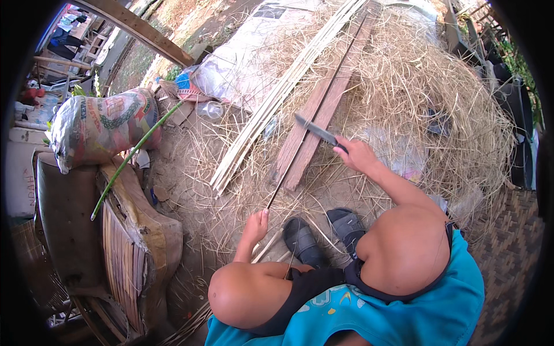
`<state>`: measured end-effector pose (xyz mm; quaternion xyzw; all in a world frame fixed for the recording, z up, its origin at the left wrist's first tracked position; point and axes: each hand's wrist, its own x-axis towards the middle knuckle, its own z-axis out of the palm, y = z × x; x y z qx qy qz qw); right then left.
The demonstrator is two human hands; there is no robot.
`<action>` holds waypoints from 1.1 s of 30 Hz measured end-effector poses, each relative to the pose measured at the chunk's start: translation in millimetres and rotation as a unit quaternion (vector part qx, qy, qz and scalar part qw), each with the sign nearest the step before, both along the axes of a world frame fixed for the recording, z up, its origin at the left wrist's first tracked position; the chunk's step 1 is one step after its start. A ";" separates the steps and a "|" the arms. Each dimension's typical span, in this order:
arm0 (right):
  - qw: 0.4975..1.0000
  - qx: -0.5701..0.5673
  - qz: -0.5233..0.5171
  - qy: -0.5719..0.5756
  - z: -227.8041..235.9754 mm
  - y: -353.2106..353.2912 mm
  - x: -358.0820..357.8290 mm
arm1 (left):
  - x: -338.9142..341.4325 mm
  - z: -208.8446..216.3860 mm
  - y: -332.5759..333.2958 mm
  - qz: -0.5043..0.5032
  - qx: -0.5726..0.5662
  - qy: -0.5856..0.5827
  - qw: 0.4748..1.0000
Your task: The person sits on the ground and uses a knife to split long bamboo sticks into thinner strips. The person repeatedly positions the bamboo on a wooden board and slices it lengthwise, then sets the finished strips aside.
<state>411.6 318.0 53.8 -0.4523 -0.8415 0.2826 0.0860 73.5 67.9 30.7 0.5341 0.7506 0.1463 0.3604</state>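
My left hand [254, 226] pinches the near end of a long, thin, dark strip [294, 158], which runs away from me along a reddish-brown wooden plank [303, 164]. In my right hand [355, 154] is a knife [316, 129], gripped by its black handle. Its grey blade points left and lies across the strip, over the plank. Whether the edge touches the strip, I cannot tell. Left of the plank lies a bundle of long pale split strips [270, 117]. The plank slants away between my sandalled feet and the far side.
A large heap of straw-coloured shavings [433, 75] spreads right of the plank. At left, a stuffed sack [104, 127] rests on a worn, broken seat [66, 225], with a green stick [136, 150] leaning there. A woven mat [508, 230] covers the right side.
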 end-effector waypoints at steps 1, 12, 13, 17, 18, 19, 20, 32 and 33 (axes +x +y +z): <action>1.000 -0.002 -0.018 -0.001 2.9 9.8 4.0 | 1.5 5.7 0.9 -0.001 0.026 -0.007 1.000; 0.964 0.041 -0.243 -0.104 17.4 127.3 75.1 | -37.7 25.5 -139.5 0.095 -0.146 0.043 0.984; 0.974 -0.004 -0.212 -0.081 8.2 106.6 57.6 | -39.8 19.0 -134.9 0.080 -0.131 0.044 0.987; 0.999 -0.031 0.018 -0.021 -20.6 -44.2 -9.3 | 11.4 -8.9 -38.6 0.006 0.059 0.060 0.996; 0.993 -0.048 0.107 -0.010 -28.3 -77.0 -38.7 | 3.7 -10.4 -35.8 0.008 0.041 0.098 0.994; 0.985 -0.050 0.163 -0.019 -24.4 -103.7 -39.3 | 11.3 -14.0 -10.6 -0.018 0.043 0.111 0.993; 0.983 -0.047 0.170 -0.042 -22.8 -97.8 -31.5 | 18.5 -17.1 -1.0 -0.039 0.039 0.131 0.990; 0.996 -0.026 -0.052 -0.067 -11.4 2.7 -22.7 | 8.1 3.7 10.0 0.049 0.004 -0.037 0.998; 0.999 0.004 0.003 -0.035 -25.4 -18.2 -40.2 | 1.0 0.0 16.6 0.043 0.024 -0.026 0.998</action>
